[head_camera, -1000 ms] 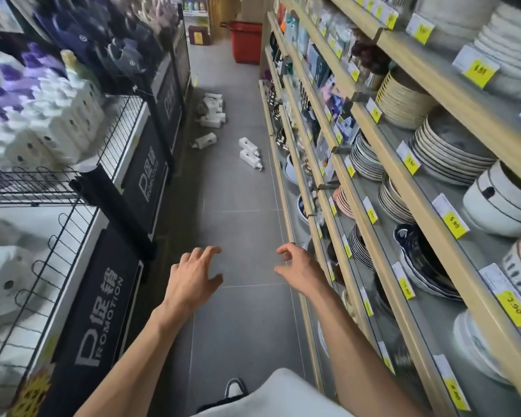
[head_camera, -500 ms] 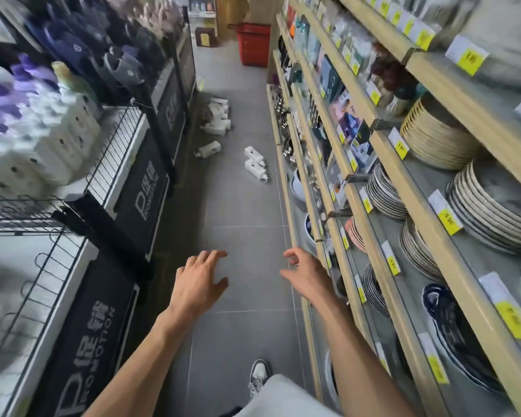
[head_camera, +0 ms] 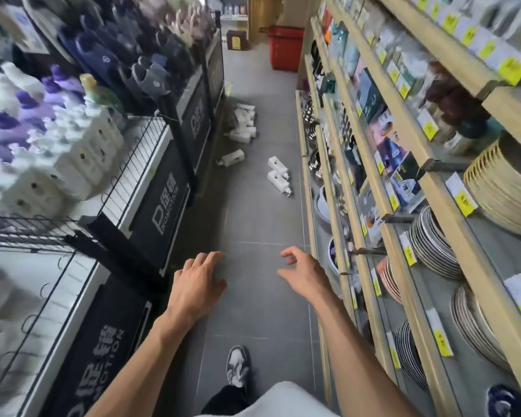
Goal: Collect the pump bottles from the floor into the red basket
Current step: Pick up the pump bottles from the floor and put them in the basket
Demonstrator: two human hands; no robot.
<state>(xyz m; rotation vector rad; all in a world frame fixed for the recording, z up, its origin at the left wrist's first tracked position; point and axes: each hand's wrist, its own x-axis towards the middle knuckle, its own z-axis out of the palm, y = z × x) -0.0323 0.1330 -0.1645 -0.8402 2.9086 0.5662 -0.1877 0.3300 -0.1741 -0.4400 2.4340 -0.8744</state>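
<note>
On our right we see wooden shelves (head_camera: 512, 109) stacked with plates (head_camera: 433, 245) behind yellow price tags (head_camera: 463, 200). On our left, slippers (head_camera: 151, 76) hang above black promotion panels (head_camera: 163, 206), and a wire rack (head_camera: 133, 164) borders the grey floor (head_camera: 259, 224).

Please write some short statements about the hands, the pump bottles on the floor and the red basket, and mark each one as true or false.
1. The red basket stands on the floor, far ahead. True.
2. The left hand holds a pump bottle. False: it holds nothing, and its fingers are relaxed.
3. The right hand holds nothing. True.
4. The pair of pump bottles near the right-hand shelves stands upright. False: both lie on their sides.
5. The heap of pump bottles lies by the right-hand shelves. False: it lies by the left display stand.
</note>
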